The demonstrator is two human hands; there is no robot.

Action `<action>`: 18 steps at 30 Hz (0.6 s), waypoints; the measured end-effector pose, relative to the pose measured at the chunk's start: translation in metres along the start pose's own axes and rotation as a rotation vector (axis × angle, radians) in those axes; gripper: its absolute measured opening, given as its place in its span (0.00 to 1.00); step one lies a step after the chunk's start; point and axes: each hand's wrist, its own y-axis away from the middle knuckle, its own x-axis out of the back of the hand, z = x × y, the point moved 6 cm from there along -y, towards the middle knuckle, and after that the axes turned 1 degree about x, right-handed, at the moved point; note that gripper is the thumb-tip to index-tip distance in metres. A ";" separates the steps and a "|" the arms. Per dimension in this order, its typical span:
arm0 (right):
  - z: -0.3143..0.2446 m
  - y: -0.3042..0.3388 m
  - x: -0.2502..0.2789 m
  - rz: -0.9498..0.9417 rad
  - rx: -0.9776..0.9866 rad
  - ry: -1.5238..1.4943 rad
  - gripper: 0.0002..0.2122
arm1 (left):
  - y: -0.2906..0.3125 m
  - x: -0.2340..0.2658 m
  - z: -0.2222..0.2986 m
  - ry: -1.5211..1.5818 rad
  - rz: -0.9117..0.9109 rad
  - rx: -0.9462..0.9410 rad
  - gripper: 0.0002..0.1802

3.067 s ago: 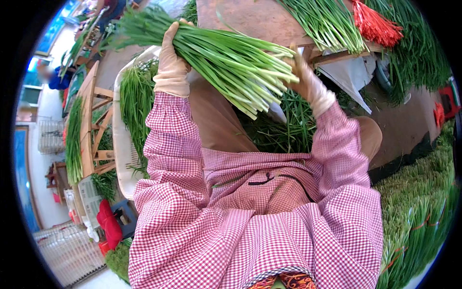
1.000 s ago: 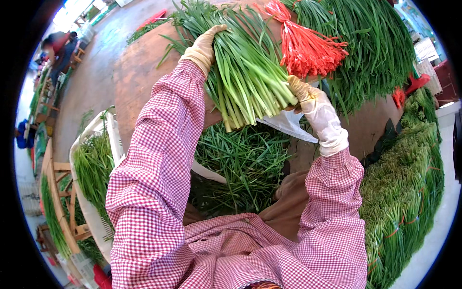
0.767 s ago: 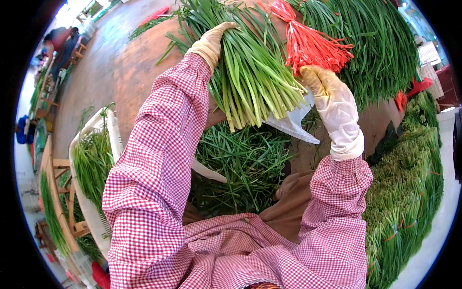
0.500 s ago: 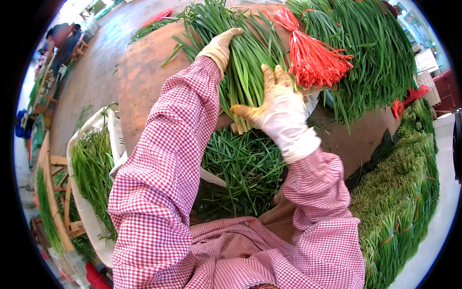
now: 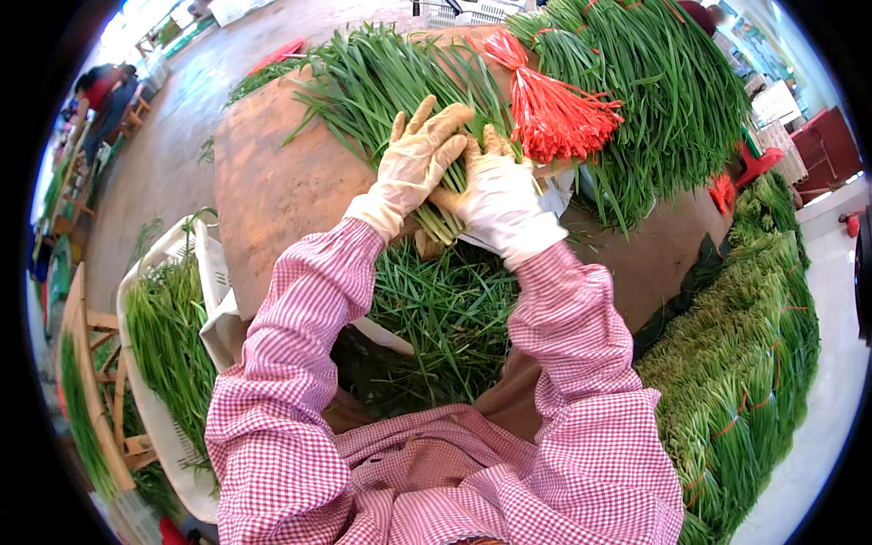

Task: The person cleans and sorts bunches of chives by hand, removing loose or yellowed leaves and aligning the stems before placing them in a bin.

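Note:
A loose bunch of garlic chives (image 5: 363, 82) lies on the brown board in front of me, leaves pointing away and cut stem ends towards me. My left hand (image 5: 416, 163), in a pale stained glove, rests over the stems with its fingers stretched out. Close beside it my right hand (image 5: 504, 195), gloved in white with yellowed fingertips, lies against the right side of the stems. Its fingers are extended and its thumb reaches left across the stalks. The fingertips of both hands nearly meet. A bundle of red ties (image 5: 559, 113) sits just right of the bunch.
Tied chives (image 5: 645, 100) are heaped at the far right, more bundles (image 5: 736, 363) along the right side. A white crate (image 5: 127, 318) of chives stands left, beside a wooden frame (image 5: 95, 381). Loose leaves (image 5: 445, 309) lie below the brown board (image 5: 263, 173). Another person (image 5: 109, 95) bends far left.
My left hand has come back from the leaves to the lower stems, beside my right hand. Its fingers now spread over the stalks. The whole view has shifted slightly.

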 end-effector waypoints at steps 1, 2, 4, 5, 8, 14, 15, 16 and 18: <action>0.008 0.008 0.009 0.142 0.104 -0.070 0.39 | 0.003 -0.010 -0.005 -0.022 -0.071 0.000 0.26; 0.024 0.009 0.015 0.194 0.113 -0.292 0.36 | 0.000 0.000 -0.004 0.095 -0.026 0.000 0.26; 0.057 0.015 0.029 0.267 0.035 -0.605 0.34 | -0.002 0.009 -0.007 0.296 0.027 0.058 0.25; 0.072 0.021 0.036 0.285 -0.046 -0.704 0.35 | -0.002 0.017 -0.006 0.372 0.063 0.087 0.25; 0.103 0.020 0.004 0.227 -0.162 -0.802 0.31 | 0.005 0.048 -0.014 0.420 0.292 0.057 0.28; 0.094 0.017 -0.018 -0.017 -0.196 -0.735 0.34 | 0.076 0.060 -0.026 0.693 0.500 0.266 0.39; 0.092 0.014 -0.019 -0.054 -0.210 -0.734 0.35 | 0.092 0.050 -0.033 0.801 0.451 0.417 0.41; 0.090 0.010 -0.020 -0.087 -0.198 -0.728 0.41 | 0.095 0.042 -0.033 0.915 0.460 0.542 0.41; 0.092 0.006 -0.022 -0.085 -0.212 -0.663 0.45 | 0.091 0.019 -0.027 1.096 0.474 0.699 0.43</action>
